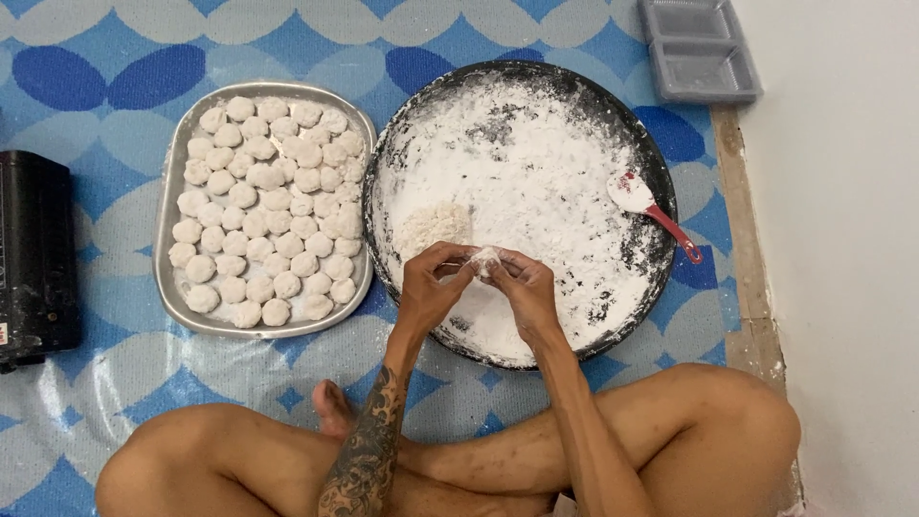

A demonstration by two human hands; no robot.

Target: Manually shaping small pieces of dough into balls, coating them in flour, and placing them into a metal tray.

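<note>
The left hand (pixel 433 285) and the right hand (pixel 522 287) both close around one small dough piece (pixel 485 258), pinching it between the fingertips above the round black pan (pixel 613 105) of white flour (pixel 536 182). For a good ball, the pressure should probably be light and even. Finished balls (pixel 268 211) fill the metal tray (pixel 172 191) beside it.

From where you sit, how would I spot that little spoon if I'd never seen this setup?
Find the big round dark pan dusted with white flour, right of the metal tray of dough balls. On the pan's right side lies the spoon, its bowl in the flour and its handle reaching over the rim. It is the only red-handled thing there.
</note>
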